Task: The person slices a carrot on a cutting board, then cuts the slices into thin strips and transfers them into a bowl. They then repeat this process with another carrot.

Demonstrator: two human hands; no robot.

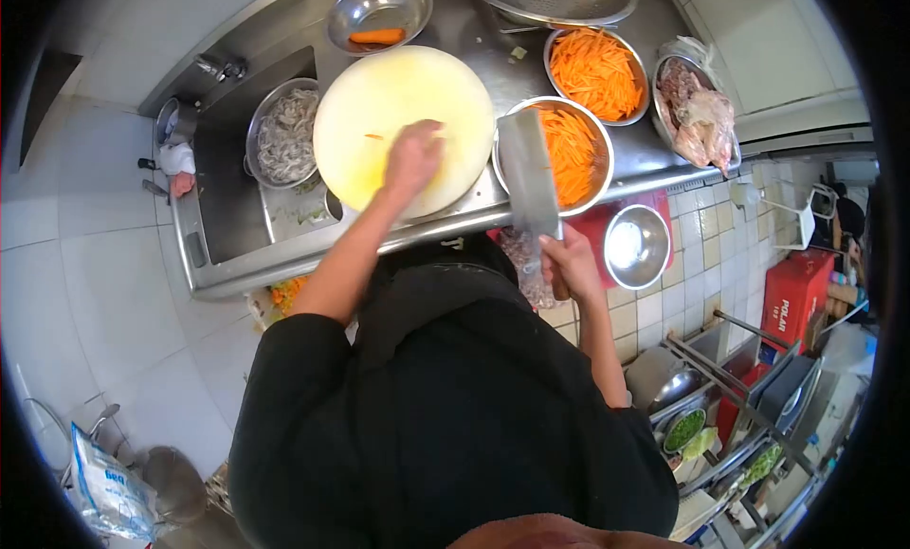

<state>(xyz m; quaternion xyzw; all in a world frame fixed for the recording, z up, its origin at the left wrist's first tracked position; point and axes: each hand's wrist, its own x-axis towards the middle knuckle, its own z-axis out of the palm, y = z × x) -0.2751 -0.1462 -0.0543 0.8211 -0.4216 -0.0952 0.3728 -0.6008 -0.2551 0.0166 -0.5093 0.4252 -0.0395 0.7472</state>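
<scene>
My right hand [573, 263] is closed around the handle of a cleaver [533, 174]. Its broad blade points away from me, over the near-left side of a steel bowl [607, 174] of carrot strips [567, 155]. On the round, yellow-stained cutting board [379, 89] is my left hand [414, 158], its fingers blurred and bunched, so whether they grip anything does not show. A small carrot scrap [374, 137] lies on the board, left of that hand.
Behind the board, a steel bowl [353, 9] holds a carrot [377, 37]. More carrot strips [595, 73] fill another bowl; raw meat [701, 122] sits at right. A bowl of greyish strips [287, 137] stands at the sink [223, 203]. Below the counter is a steel bowl [637, 247].
</scene>
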